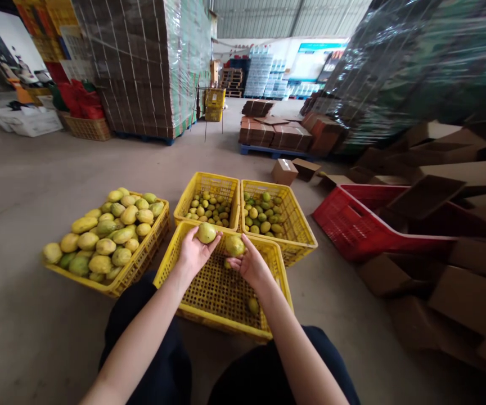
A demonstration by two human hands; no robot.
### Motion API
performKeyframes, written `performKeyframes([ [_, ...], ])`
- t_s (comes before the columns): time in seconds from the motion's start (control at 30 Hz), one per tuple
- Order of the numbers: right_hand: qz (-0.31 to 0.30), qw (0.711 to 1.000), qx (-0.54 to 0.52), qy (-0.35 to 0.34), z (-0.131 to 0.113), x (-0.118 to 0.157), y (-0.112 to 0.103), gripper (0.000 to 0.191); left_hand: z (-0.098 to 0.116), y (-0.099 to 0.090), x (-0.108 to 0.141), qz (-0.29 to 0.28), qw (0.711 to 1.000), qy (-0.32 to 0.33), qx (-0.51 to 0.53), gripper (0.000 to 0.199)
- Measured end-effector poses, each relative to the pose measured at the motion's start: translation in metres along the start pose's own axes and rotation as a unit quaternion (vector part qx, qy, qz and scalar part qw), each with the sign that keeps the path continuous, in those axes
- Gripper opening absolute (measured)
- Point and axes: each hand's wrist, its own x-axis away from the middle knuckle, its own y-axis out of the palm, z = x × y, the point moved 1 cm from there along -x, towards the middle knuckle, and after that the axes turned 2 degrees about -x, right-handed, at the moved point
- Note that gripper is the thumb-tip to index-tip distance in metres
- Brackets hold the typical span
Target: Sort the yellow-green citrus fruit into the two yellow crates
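Observation:
My left hand (pixel 195 254) is closed round a yellow-green, rounded fruit (pixel 206 233), perhaps a mango or a large lemon. A similar fruit (pixel 234 246) sits in the fingers of my right hand (pixel 249 263). Both hands are above the near yellow crate (pixel 221 324), which has a perforated floor. Inside it, one fruit (pixel 253 305) lies near the right wall, and another (pixel 227 263) shows partly behind my right fingers. The two held fruits are close together but apart.
On the left, a yellow crate (pixel 131 279) is heaped with larger-looking yellow fruit. Two yellow crates behind, left (pixel 179 205) and right (pixel 297 225), hold many smaller fruits. A red crate (pixel 340 225) and loose cardboard boxes (pixel 471 292) crowd the right. Wrapped stacks stand farther back.

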Motion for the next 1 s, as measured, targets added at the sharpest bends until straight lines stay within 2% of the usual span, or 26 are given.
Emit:
performKeyframes([
  [0.43, 0.009, 1.0, 0.001, 0.017, -0.001, 0.002, 0.001, 0.038, 0.004, -0.005, -0.001, -0.002, 0.999, -0.037, 0.024, 0.04],
  [0.73, -0.001, 0.999, -0.043, 0.001, 0.001, 0.0, -0.003, 0.026, 0.002, -0.004, -0.001, 0.008, 0.999, -0.033, 0.009, 0.033],
  [1.0, -0.015, 0.997, -0.077, -0.025, 0.0, -0.006, -0.011, 0.016, 0.0, -0.009, -0.007, 0.002, 0.999, -0.036, 0.003, 0.03],
])
